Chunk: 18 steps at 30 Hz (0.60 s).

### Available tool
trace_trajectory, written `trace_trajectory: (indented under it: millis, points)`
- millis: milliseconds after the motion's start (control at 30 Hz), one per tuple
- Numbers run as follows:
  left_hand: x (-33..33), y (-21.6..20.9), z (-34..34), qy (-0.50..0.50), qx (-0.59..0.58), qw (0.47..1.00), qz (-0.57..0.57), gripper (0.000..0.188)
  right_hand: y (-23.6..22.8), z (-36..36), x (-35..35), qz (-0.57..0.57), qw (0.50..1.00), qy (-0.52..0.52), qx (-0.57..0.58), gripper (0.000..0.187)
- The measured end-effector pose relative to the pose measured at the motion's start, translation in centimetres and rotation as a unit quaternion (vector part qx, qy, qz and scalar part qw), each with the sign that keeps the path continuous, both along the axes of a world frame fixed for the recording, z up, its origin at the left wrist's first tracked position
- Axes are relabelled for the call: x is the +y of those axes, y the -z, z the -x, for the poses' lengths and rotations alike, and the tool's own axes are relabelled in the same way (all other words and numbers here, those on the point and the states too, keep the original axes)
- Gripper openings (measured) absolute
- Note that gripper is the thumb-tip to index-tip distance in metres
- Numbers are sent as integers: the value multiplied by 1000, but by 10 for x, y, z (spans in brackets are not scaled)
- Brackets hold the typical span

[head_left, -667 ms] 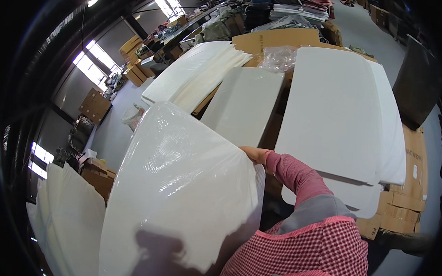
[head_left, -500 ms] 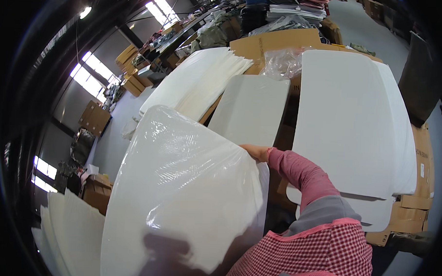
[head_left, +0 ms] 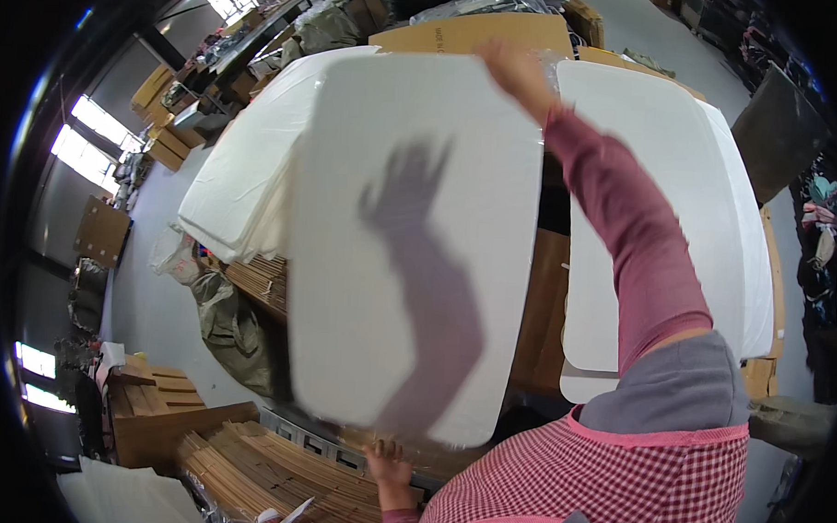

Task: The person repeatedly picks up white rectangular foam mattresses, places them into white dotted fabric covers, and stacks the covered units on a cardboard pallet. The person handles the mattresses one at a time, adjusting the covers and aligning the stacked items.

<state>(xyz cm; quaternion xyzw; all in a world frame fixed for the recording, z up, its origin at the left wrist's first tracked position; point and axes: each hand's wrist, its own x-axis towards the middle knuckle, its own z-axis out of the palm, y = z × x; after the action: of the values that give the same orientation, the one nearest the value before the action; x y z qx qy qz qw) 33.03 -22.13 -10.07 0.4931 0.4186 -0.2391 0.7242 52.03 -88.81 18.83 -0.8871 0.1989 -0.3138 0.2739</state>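
A large white rounded-corner board (head_left: 345,259), with clear plastic film at its edges, lies in the middle over other things. My left hand (head_left: 389,463) is at its near edge, fingers curled against the film there. Over the far right corner of the board reaches my right hand (head_left: 517,73), smeared by motion. Its shadow on the board shows spread fingers, and I see nothing held in it. Whether it touches the board, I cannot tell. To the right lies a stack of similar white boards (head_left: 641,223).
White plastic-covered sheets (head_left: 247,163) are piled at the left. Flattened brown cardboard (head_left: 282,478) is stacked at the near left, next to an olive sack (head_left: 227,333). A cardboard piece (head_left: 491,32) lies at the far end. A dark upright panel (head_left: 778,136) stands at the right.
The film-covered board has gone from tilted at the left to lying flat in the middle, over the narrower white board. My right hand has moved to its far end; my left hand has come into view.
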Motion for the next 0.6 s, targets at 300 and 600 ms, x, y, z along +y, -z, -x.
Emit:
trace_trajectory:
  millis: [300, 600]
  points:
    - [-1, 37, -64, 163, -103, 975, -112, 79, 218, 170, 200, -88, 938, -191, 274, 51]
    - [60, 99, -309, 186, -8, 970, -156, 88, 291, 274, 365, -386, 854, 64, 343, 60]
